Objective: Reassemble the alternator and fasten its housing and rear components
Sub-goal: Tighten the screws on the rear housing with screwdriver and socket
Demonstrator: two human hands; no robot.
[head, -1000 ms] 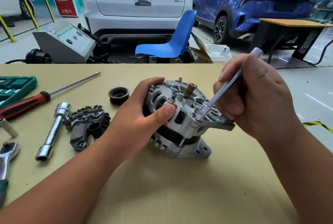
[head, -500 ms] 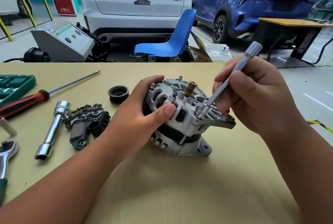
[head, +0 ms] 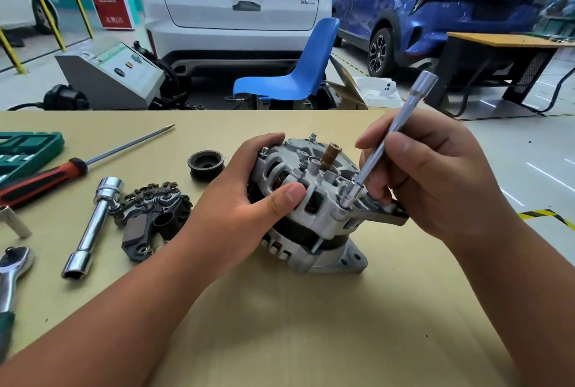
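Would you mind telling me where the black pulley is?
In the head view, the black pulley sits on the table left of the alternator, just beyond the left hand.

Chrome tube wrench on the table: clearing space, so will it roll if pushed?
Probably: the chrome tube wrench looks round, lying flat on the smooth tan table. Its polished steel likely feels heavy and slippery.

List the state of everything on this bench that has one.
alternator: tilted on the table, rear shaft end exposed.
left hand: grips the alternator.
right hand: grips the socket driver.
socket driver: lower end set on the housing's edge.
rectifier: loose on the table, unmounted.
pulley: loose, apart from the alternator.
screwdriver: lying unused.
tool case: open.
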